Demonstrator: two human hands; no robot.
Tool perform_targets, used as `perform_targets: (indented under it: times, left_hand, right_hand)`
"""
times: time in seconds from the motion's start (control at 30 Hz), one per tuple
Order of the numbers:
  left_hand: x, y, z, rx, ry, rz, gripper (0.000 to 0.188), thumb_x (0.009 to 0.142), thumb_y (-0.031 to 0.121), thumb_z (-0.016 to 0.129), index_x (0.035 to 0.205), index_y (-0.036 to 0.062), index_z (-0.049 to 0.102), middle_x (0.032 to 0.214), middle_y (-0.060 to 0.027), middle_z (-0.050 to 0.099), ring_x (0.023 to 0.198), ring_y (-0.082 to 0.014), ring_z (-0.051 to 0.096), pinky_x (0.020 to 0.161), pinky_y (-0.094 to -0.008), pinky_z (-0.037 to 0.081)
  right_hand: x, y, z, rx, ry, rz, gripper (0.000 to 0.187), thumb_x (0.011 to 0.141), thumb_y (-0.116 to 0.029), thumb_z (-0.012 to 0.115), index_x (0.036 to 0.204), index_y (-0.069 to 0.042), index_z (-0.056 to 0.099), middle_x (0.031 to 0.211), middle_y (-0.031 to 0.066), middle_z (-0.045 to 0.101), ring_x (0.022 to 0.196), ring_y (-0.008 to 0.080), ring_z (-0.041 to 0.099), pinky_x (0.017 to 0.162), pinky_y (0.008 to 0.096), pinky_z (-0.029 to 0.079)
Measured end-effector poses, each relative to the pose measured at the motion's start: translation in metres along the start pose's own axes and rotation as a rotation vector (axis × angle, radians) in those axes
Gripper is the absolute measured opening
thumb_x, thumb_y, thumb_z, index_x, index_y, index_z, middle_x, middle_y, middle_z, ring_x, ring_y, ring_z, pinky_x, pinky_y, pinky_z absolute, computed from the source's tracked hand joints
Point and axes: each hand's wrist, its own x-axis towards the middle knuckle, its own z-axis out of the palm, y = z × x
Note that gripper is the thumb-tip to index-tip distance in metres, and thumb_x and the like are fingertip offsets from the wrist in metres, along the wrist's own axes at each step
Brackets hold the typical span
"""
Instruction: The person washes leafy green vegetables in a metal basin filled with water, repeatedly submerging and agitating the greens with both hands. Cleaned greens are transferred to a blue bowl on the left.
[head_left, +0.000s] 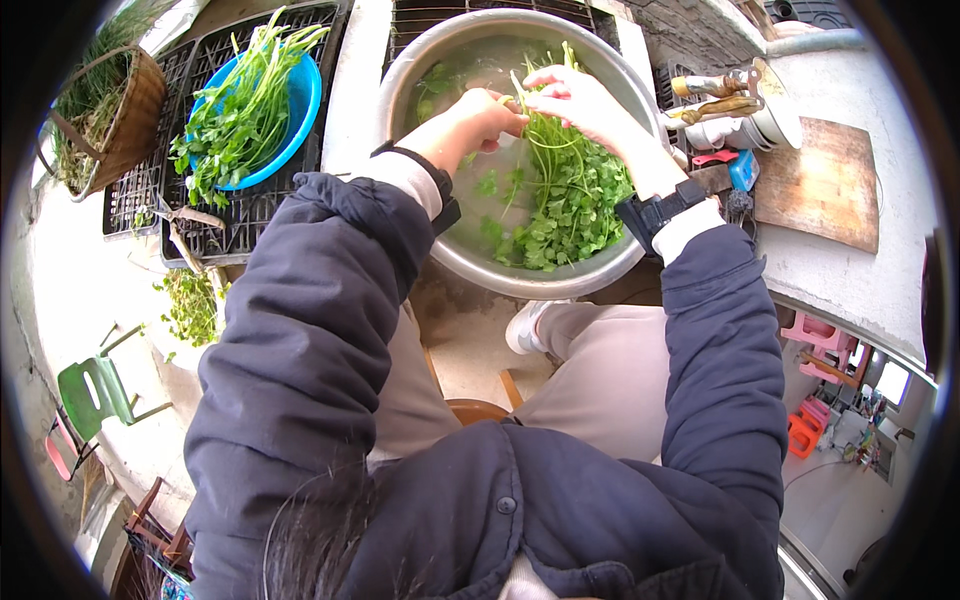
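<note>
A wide metal basin (408,92) of cloudy water is in front of me. Leafy green herbs (570,195), like coriander or leaf celery, float in a bunch on its right side. Over the water, my left hand (488,118) is closed, its fingers curled and pinching a thin herb stem. My right hand (580,105) meets it from the right, its bent fingers at the same stem, close to the left fingertips. Some fingertips overlap, so the exact grip is partly hidden. More stems rise behind my right hand.
At left, a blue bowl (308,95) heaped with herbs stands on black crates (145,195), with pruning shears (190,215) nearby. Further left is a wicker basket (135,120). A wooden board (820,185) and a white bucket (780,110) with tools lie right. A green chair (95,392) stands lower left.
</note>
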Motion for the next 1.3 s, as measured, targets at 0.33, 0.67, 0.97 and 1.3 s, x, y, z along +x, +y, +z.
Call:
perform_targets:
  times: [0.33, 0.67, 0.97, 1.3]
  left_hand:
    - [0.023, -0.015, -0.010, 0.364, 0.229, 0.116, 0.026, 0.078, 0.015, 0.067, 0.102, 0.0061, 0.064, 0.069, -0.0076, 0.061, 0.047, -0.0160, 0.053, 0.045, -0.0314, 0.045]
    - [0.026, -0.015, -0.020, 0.666, 0.240, -0.030, 0.050, 0.083, 0.013, 0.055, 0.132, 0.0096, 0.056, 0.089, -0.0167, 0.069, 0.057, -0.0247, 0.064, 0.055, -0.0371, 0.053]
    - [0.024, -0.018, -0.022, 0.665, 0.499, 0.160, 0.046, 0.079, 0.019, 0.064, 0.124, 0.0098, 0.062, 0.104, -0.0169, 0.070, 0.101, -0.0296, 0.066, 0.092, -0.0346, 0.049]
    - [0.030, -0.002, -0.033, 0.212, 0.543, 0.368, 0.025, 0.075, 0.024, 0.069, 0.095, 0.0094, 0.071, 0.088, -0.0129, 0.071, 0.084, -0.0267, 0.069, 0.077, -0.0357, 0.052]
  right_hand:
    - [-0.022, -0.034, -0.008, -0.029, 0.472, -0.159, 0.020, 0.085, -0.022, 0.072, 0.096, -0.006, 0.073, 0.084, 0.0025, 0.072, 0.078, 0.0068, 0.064, 0.072, 0.0239, 0.050]
    - [-0.083, -0.122, -0.052, 0.109, 0.890, -0.377, 0.012, 0.094, -0.018, 0.062, 0.099, -0.006, 0.061, 0.072, -0.0051, 0.056, 0.055, 0.0021, 0.046, 0.049, 0.0169, 0.037]
    - [-0.105, -0.171, -0.076, 0.358, 0.945, -1.022, 0.017, 0.098, -0.017, 0.055, 0.103, 0.000, 0.059, 0.078, -0.0006, 0.058, 0.067, 0.0066, 0.057, 0.059, 0.0208, 0.046]
    - [-0.024, -0.048, -0.009, 0.421, 0.133, -0.022, 0.031, 0.088, -0.016, 0.067, 0.117, -0.004, 0.062, 0.092, -0.0002, 0.065, 0.072, 0.0046, 0.056, 0.061, 0.0179, 0.045]
